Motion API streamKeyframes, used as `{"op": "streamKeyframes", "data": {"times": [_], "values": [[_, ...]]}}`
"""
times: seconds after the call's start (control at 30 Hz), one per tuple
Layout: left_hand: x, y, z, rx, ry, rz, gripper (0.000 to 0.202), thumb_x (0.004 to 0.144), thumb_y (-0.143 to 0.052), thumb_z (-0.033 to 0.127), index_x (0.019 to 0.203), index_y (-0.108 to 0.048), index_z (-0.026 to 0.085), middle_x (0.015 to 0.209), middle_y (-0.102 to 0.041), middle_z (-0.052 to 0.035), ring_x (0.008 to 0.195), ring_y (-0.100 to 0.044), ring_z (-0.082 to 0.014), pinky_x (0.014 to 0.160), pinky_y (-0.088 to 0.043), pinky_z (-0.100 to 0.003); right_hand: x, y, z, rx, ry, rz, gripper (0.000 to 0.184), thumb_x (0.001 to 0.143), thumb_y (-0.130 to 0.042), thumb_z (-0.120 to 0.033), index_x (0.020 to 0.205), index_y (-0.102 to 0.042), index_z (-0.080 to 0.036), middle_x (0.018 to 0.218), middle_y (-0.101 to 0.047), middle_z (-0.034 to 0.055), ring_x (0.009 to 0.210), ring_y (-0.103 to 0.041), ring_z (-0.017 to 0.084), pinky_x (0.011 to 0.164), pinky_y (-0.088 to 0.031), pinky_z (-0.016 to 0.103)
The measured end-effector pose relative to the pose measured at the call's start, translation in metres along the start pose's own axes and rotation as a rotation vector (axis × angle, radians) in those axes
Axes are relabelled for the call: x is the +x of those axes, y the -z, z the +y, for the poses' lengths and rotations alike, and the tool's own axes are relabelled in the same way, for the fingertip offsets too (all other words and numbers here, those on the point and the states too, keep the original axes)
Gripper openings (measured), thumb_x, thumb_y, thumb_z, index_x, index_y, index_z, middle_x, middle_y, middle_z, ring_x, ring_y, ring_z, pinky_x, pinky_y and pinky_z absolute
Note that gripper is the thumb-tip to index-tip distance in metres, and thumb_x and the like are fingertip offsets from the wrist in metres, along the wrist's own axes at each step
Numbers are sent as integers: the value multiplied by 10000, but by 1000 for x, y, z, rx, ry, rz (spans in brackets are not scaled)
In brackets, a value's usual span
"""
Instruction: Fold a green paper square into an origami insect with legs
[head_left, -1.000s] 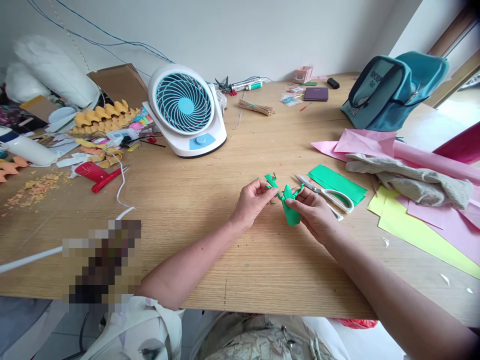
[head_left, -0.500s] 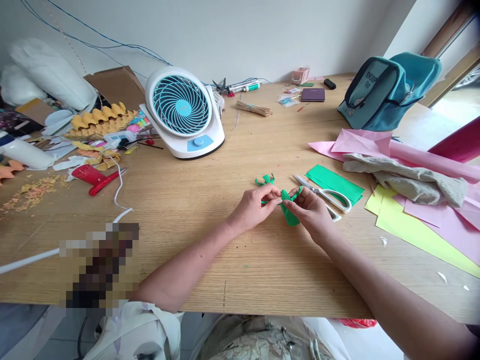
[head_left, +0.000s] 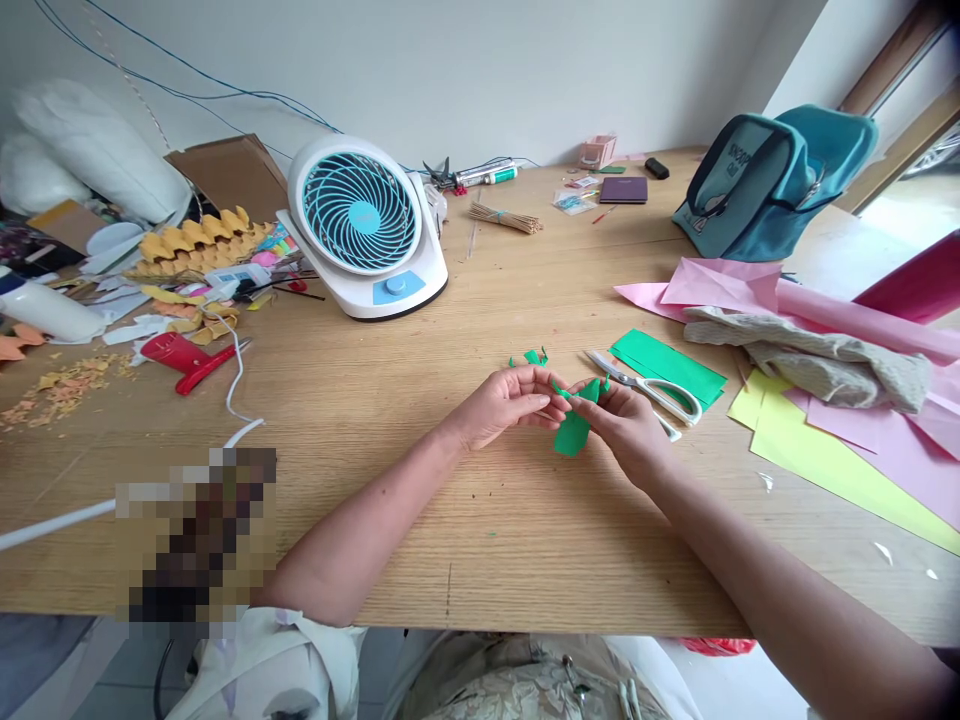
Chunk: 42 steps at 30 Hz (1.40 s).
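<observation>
A piece of green paper (head_left: pixel 573 432) with narrow twisted ends is between my hands, above the table. My right hand (head_left: pixel 626 425) pinches it from the right, with the wide end hanging below the thumb. My left hand (head_left: pixel 506 408) has its curled fingertips at the thin left end of the same piece; its grip is partly hidden by the fingers. Just behind my left hand lie small green paper scraps (head_left: pixel 534 357). White-handled scissors (head_left: pixel 652 388) rest beside my right hand, partly in front of flat green paper strips (head_left: pixel 679 362).
A fan (head_left: pixel 367 225) stands at the back left near a red clip (head_left: pixel 187 362) and heaped scraps. To the right lie a knitted grey glove (head_left: pixel 817 355), yellow paper (head_left: pixel 810 450) and pink paper (head_left: pixel 720 285). A teal bag (head_left: pixel 757 190) and a bundle of sticks (head_left: pixel 506 217) stand farther back.
My left hand has turned and its fingers have loosened a little around the paper's end. The green piece has tilted, its wide end shifting slightly left. The right hand keeps its pinch.
</observation>
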<state>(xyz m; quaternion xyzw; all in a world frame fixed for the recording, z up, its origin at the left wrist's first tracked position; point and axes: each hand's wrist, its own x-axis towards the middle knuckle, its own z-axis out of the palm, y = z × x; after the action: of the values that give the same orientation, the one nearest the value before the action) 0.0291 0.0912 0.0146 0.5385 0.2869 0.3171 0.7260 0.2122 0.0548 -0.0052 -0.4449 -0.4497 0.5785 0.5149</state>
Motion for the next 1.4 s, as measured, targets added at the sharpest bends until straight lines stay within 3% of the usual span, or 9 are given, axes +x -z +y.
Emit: {"op": "streamKeyframes", "data": {"times": [0.07, 0.23, 0.47, 0.6, 0.8, 0.93, 1.1, 1.27, 1.4], "values": [[1, 3, -2, 40, 1, 13, 314, 787, -770, 375, 963, -654, 142, 853, -719, -64, 756, -688, -131, 740, -586, -291, 0, 0, -2, 11, -24, -33, 339, 639, -861, -482, 761, -694, -213, 721, -692, 17, 641, -613, 154, 630, -516, 295], [5, 6, -10, 258, -67, 172, 319, 766, -770, 415, 830, -622, 140, 756, -660, -23, 655, -620, -98, 523, -524, -187, 0, 0, 1, -97, 36, -75, 311, 667, -845, -460, 799, -701, -218, 741, -689, 18, 642, -574, 152, 591, -483, 284], [5, -4, -10, 289, -121, 274, 190, 791, -715, 276, 866, -600, 145, 774, -632, 7, 574, -573, -55, 534, -514, -182, -1, -1, 10, -182, 92, -90, 267, 711, -821, -404, 860, -684, -230, 761, -668, 1, 652, -550, 146, 575, -459, 271], [3, -9, -11, 369, -200, 310, 216, 806, -692, 249, 984, -587, 184, 723, -591, 37, 608, -600, -83, 569, -548, -208, -1, -3, 6, -123, 45, -68, 338, 629, -867, -441, 805, -670, -229, 696, -641, -6, 631, -540, 150, 559, -454, 271], [1, -10, -11, 555, -270, 292, 130, 850, -652, 271, 926, -703, 179, 808, -688, -29, 713, -657, -128, 647, -571, -248, -1, -3, -1, -109, 14, -58, 335, 597, -878, -453, 712, -667, -220, 697, -668, 4, 610, -542, 143, 574, -468, 278], [1, -2, -10, 546, -239, 196, 158, 856, -642, 228, 971, -736, 173, 940, -739, -56, 756, -690, -133, 751, -588, -288, -1, -3, -2, -130, 42, -71, 309, 632, -852, -456, 701, -658, -225, 683, -669, 8, 624, -561, 160, 569, -468, 286], [3, 7, -11, 530, -218, 218, 142, 816, -694, 231, 928, -743, 158, 953, -717, -70, 740, -680, -125, 707, -576, -272, 0, -4, 2, -121, 50, -49, 277, 637, -858, -401, 732, -678, -212, 698, -669, 2, 603, -546, 137, 568, -457, 276], [7, 11, -13, 358, -149, 122, 172, 766, -751, 232, 912, -742, 141, 911, -745, -71, 830, -700, -144, 820, -567, -309, -1, -2, 5, -96, 34, -22, 328, 594, -891, -432, 778, -721, -220, 726, -691, 12, 620, -572, 142, 563, -475, 272], [8, 11, -13, 265, -117, 136, 223, 742, -785, 297, 868, -742, 118, 830, -737, -58, 683, -661, -98, 711, -553, -272, -1, 1, 4, -79, -2, 11, 364, 548, -927, -421, 780, -726, -225, 738, -697, 13, 631, -587, 135, 553, -479, 249]]}}
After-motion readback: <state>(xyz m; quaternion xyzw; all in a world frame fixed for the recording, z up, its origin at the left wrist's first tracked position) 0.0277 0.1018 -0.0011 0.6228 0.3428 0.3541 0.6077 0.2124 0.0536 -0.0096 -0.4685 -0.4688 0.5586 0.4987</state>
